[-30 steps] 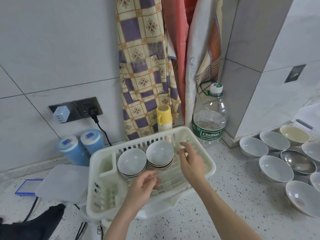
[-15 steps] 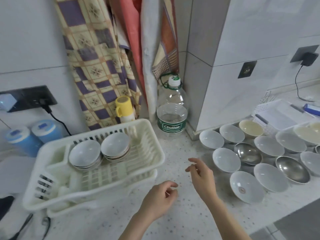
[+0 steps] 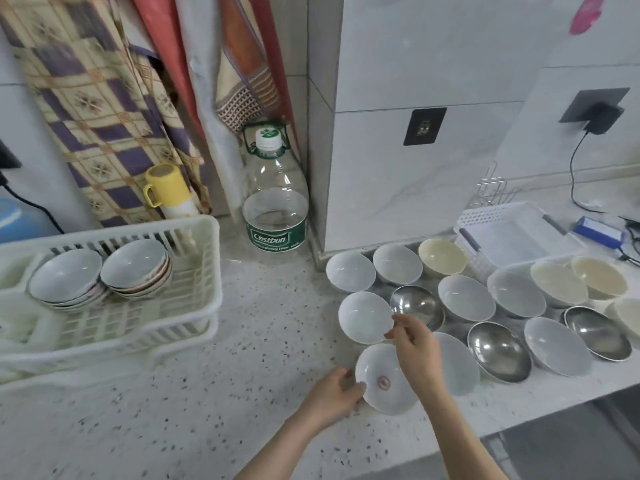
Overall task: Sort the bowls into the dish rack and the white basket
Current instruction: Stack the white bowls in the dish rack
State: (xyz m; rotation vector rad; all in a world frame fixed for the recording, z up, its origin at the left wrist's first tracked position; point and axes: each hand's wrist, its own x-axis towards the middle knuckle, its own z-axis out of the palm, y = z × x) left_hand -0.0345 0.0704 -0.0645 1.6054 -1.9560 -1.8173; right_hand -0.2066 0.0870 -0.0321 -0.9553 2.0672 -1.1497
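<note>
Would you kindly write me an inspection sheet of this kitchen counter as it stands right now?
Surface: speckled counter, dry as far as visible.
Job's things: dish rack holds two stacks of white bowls; white basket at the back right has no bowls in it; loose white, cream and steel bowls stand in front of it.
Clutter: water bottle; yellow-capped flask.
Hands: left hand grips the rim of the marked bowl; right hand pinches the rim of the plain white bowl.
Cables: charger lead runs from the wall plug to the counter.
Surroundings: tiled walls; hanging cloths.
</note>
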